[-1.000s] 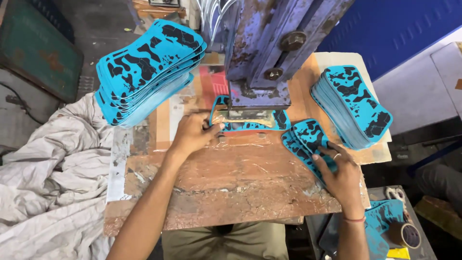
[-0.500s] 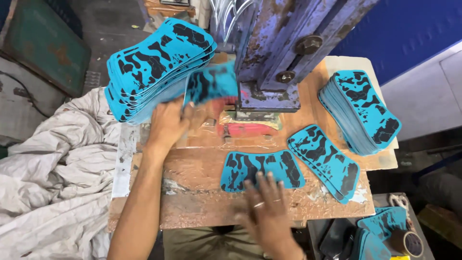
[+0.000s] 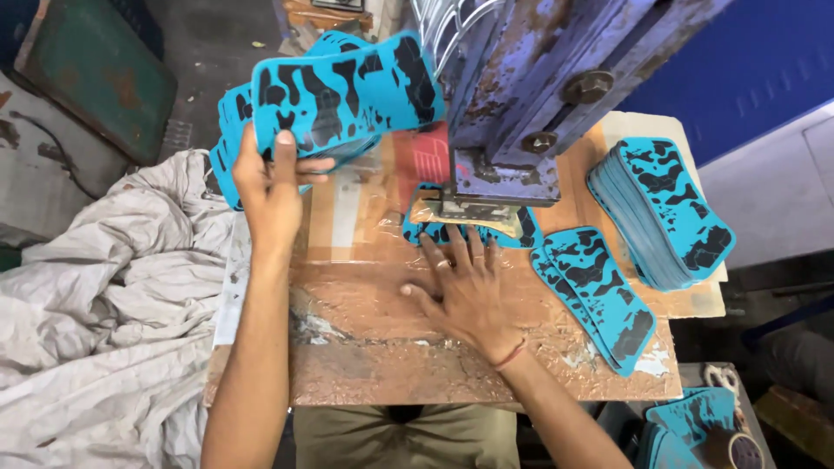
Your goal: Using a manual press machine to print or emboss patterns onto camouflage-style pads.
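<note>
A blue-and-black patterned sheet (image 3: 347, 91) is now lifted over the far-left stack (image 3: 234, 165), pinched in the left hand (image 3: 274, 187). Half a second ago that hand was only reaching there. Another sheet (image 3: 469, 230), then loose on the bench (image 3: 373, 347), now sits under the purple press (image 3: 530, 104), the right hand (image 3: 465, 291) flat with fingers spread, touching it. So one piece looks loaded.

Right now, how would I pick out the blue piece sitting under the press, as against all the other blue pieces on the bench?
Start at the big purple-blue press above the brown bench. Under its metal foot lies one blue-and-black patterned piece, partly hidden. The right hand lies flat with its fingertips at that piece; every other piece is stacked, or held up by the left hand.
</note>
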